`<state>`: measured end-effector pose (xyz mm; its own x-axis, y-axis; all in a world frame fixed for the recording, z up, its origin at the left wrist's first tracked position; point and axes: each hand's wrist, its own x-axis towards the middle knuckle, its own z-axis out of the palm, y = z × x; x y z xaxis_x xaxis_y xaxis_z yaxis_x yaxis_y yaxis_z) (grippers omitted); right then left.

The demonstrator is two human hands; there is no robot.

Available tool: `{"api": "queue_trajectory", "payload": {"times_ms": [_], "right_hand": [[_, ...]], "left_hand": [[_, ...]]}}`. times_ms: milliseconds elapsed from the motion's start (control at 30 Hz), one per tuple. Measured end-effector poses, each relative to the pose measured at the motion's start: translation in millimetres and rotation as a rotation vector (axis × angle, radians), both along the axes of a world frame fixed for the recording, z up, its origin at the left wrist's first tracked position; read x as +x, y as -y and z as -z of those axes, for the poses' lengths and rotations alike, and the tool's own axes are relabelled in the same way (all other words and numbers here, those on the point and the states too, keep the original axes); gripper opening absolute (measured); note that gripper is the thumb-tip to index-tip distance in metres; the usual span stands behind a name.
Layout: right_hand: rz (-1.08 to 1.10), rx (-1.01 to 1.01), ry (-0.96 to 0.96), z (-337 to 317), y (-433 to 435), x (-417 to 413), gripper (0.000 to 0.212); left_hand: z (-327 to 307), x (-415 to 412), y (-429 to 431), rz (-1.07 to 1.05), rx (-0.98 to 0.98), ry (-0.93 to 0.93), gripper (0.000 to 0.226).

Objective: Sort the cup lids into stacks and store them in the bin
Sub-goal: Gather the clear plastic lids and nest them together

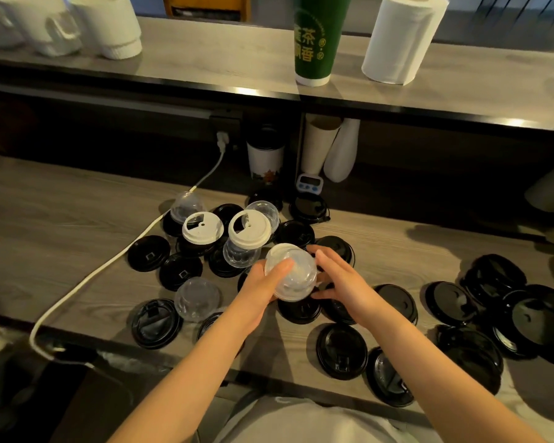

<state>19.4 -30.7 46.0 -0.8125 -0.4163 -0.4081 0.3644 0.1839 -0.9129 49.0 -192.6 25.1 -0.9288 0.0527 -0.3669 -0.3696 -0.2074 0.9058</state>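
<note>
a white cord (87,276) runs down the left of the counter (45,219), and next to it lie black lids (148,252), clear dome lids (197,298) and two white lids (202,227). in the middle the left hand (263,287) holds a clear dome (291,272) up over the black lids, fingers pressed on its side. the right hand (339,282) is spread flat just beside the dome, its fingertips touching it, and more black lids (493,314) lie to the right.
</note>
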Motion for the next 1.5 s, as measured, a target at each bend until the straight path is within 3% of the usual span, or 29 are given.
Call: {"api": "queue_trajectory", "payload": {"times_ms": [133, 267, 333, 400, 500, 533, 700, 767, 1000, 1167, 1233, 1300, 1400, 1500], "right_hand": [[-0.115, 0.004, -0.083, 1, 11, -2, 0.050], [-0.005, -0.048, -0.087, -2, 16, -11, 0.029], [0.025, -0.076, -0.117, -4, 16, -15, 0.027], [0.010, -0.110, -0.151, -1, 15, -17, 0.031], [-0.018, -0.069, -0.213, 2, 15, -19, 0.073], [-0.005, -0.004, -0.272, 3, 17, -20, 0.078], [-0.019, 0.168, -0.485, 7, 14, -29, 0.072], [-0.102, 0.247, -0.521, 8, 13, -31, 0.078], [-0.405, 0.443, -0.526, 20, 47, -26, 0.101], [-0.331, 0.477, -0.607, 26, 88, -18, 0.061], [-0.436, 0.484, -0.674, 30, 111, -15, 0.056], [-0.587, 0.470, -0.700, 36, 132, -11, 0.062], [-0.740, 0.506, -0.611, 44, 166, -8, 0.090], [-0.769, 0.606, -0.512, 58, 186, -9, 0.102]], "left_hand": [[-4, -5, 8, -0.103, 0.093, 0.058, 0.069], [-4, -13, 18, -0.219, 0.377, 0.185, 0.042], [-2, -17, 19, -0.233, 0.420, 0.215, 0.030], [-1, -21, 18, -0.240, 0.431, 0.226, 0.029], [-4, -27, 15, -0.224, 0.413, 0.220, 0.026], [-5, -29, 14, -0.203, 0.402, 0.208, 0.025], [-10, -33, 8, -0.136, 0.488, 0.223, 0.048], [-8, -32, 8, -0.128, 0.448, 0.203, 0.044], [12, -15, 48, -0.400, 0.306, 0.201, 0.038], [15, -5, 97, -0.610, 0.284, 0.129, 0.048], [17, -4, 118, -0.723, 0.292, 0.103, 0.043], [14, -7, 131, -0.780, 0.282, 0.070, 0.030], [8, -12, 148, -0.836, 0.284, 0.042, 0.010], [5, -17, 154, -0.853, 0.297, 0.033, 0.011]]}}
